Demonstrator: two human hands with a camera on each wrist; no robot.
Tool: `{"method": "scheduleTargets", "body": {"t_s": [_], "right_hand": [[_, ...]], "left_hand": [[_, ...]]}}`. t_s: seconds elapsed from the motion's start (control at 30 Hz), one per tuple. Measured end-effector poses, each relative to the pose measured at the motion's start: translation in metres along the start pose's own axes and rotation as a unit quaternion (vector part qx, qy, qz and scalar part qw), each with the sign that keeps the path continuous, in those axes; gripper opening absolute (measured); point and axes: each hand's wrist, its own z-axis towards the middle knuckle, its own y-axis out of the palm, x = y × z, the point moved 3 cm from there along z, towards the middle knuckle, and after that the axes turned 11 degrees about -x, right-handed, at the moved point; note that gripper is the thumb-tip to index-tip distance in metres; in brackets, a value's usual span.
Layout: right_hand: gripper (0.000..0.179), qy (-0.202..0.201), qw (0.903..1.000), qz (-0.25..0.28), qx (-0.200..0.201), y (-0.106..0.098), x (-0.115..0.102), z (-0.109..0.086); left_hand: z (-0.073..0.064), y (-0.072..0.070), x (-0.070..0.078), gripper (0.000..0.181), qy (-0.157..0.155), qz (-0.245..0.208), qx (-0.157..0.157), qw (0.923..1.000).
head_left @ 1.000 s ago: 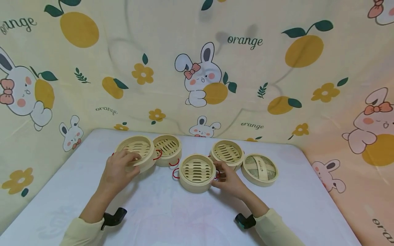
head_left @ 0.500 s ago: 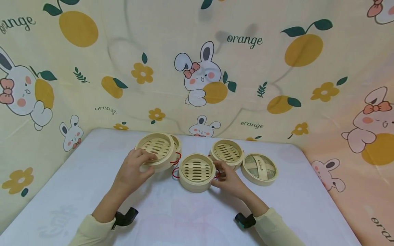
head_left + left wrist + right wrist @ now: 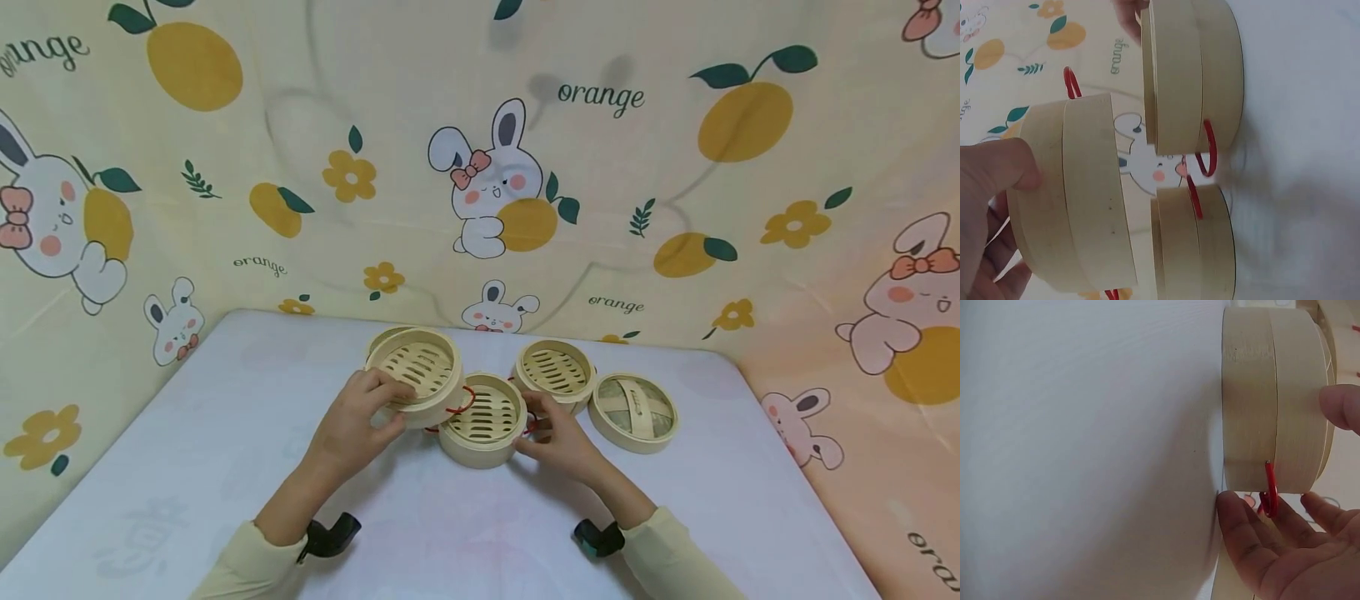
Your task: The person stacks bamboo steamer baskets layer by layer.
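Observation:
My left hand [image 3: 360,421] grips a round bamboo steamer basket [image 3: 442,410] by its side wall, thumb low and fingers over the rim. In the left wrist view this held basket [image 3: 1094,200] hangs clear of the table, tilted, with red loop handles. It overlaps a second basket [image 3: 381,340] behind it and the left edge of the middle basket [image 3: 483,454]. That middle basket stands on the table, slatted base up. My right hand [image 3: 558,437] holds its right side; in the right wrist view the fingers [image 3: 1241,534] curl beside its red loop.
Behind the right hand stands another slatted steamer basket [image 3: 555,371]. To its right lies a round woven lid [image 3: 633,417] with a strap across it. The white table [image 3: 187,467] ends at a patterned cloth backdrop [image 3: 600,167].
My left hand has carried its basket to the right, from the table's left side to beside the middle basket, now covering most of the back-left basket. The right hand stays put.

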Motion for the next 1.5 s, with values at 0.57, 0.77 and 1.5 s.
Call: {"method": "scheduleTargets", "body": {"t_s": [0.57,0.77,1.5], "right_hand": [[0.063,-0.009,0.9999,0.005,-0.010,-0.001,0.005,-0.001],[0.065,-0.023,0.9997,-0.010,-0.006,0.000,0.023,0.006],[0.067,-0.058,0.9980,-0.019,-0.014,-0.001,0.038,0.011]], "left_hand": [[0.008,0.024,0.025,0.028,0.084,-0.026,-0.007,0.9961],[0.013,0.032,0.032,0.027,0.110,-0.024,-0.005,0.9937],[0.022,0.050,0.048,0.028,0.147,-0.016,-0.003,0.9891]]}}
